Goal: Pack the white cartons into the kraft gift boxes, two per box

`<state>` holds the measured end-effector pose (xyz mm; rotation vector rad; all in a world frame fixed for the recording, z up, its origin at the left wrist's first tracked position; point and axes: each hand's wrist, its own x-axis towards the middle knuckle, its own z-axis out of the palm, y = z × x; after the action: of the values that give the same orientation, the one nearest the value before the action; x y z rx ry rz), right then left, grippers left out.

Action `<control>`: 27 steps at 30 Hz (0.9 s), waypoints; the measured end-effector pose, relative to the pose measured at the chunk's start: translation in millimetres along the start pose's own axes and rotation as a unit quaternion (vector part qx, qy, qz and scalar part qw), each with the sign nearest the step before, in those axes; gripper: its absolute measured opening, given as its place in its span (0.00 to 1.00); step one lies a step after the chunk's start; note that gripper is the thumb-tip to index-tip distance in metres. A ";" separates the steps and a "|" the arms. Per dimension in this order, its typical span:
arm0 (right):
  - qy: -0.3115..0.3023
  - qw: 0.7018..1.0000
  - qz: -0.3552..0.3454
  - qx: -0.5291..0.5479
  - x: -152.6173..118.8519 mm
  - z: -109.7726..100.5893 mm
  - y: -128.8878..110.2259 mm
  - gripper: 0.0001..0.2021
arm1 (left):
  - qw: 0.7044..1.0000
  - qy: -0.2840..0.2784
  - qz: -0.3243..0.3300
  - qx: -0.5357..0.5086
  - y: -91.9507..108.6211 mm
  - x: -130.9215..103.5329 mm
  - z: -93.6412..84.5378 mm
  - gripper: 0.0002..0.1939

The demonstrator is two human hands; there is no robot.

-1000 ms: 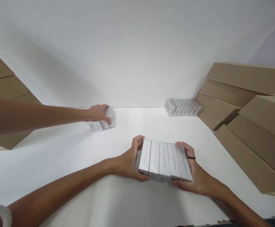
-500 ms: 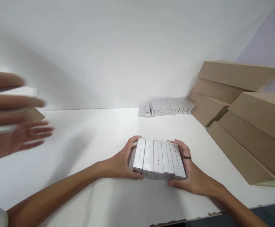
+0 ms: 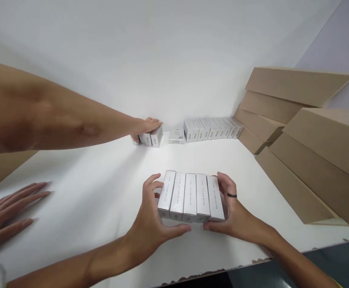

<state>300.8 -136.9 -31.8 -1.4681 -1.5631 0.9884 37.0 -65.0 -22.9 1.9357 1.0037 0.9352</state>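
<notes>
The left hand [image 3: 151, 222] sits loose at the left end, the right hand [image 3: 237, 216] grasps the right of white boxes [image 3: 190, 194], likely light, stiff, best squeezed endwise.

Smooth, matt printed paperboard is shown by the five small white cartons [image 3: 190, 196] near the table's middle. The table [image 3: 102, 180] is surfaced smooth and white, though its near edge [image 3: 192, 277] is roughly chipped. Matt brown cardboard is seen in the boxes [image 3: 318, 176] at the table's right. The wall [image 3: 174, 60] behind the table is finished smooth and matt.
</notes>
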 end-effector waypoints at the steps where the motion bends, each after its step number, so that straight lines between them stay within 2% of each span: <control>1: 0.001 1.000 0.003 -0.003 0.4 0.4 -0.1 0.63 | 1.000 0.008 -0.013 0.000 3.0 -0.1 1.7 0.50; 4: 0.016 1.000 0.007 -0.020 1.4 1.9 -1.0 0.62 | 0.999 0.032 -0.020 0.002 8.3 3.8 4.5 0.44; 9: 0.018 0.999 0.018 -0.031 4.5 4.5 -0.3 0.62 | 0.999 0.023 -0.016 -0.015 8.8 9.8 5.1 0.39; 12: 0.013 1.000 0.011 -0.005 5.5 5.1 2.0 0.65 | 1.000 0.017 -0.010 -0.017 8.3 9.4 4.2 0.37; 15: -0.003 1.000 0.002 0.018 3.3 2.5 1.9 0.68 | 1.000 0.012 0.004 -0.008 6.7 7.9 3.6 0.36; 18: -0.042 0.998 0.027 0.029 -2.3 -5.2 -0.5 0.70 | 1.000 0.005 0.011 -0.015 3.3 7.6 3.5 0.35; 20: -0.054 0.997 0.050 0.022 -6.3 -12.7 -1.3 0.70 | 1.000 -0.008 0.005 -0.027 0.9 8.8 2.5 0.35; 23: -0.031 0.998 0.057 -0.016 -9.3 -24.4 -0.8 0.67 | 0.999 -0.030 -0.013 -0.042 -0.8 13.9 -3.9 0.34; 27: -0.034 0.998 0.049 -0.029 -4.1 -33.9 -2.1 0.67 | 0.992 -0.097 -0.055 -0.055 0.3 25.8 -20.0 0.32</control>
<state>331.1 -139.8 -16.1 -1.5785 -1.5938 1.0665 31.2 -37.1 -7.0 1.8204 0.9160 0.7097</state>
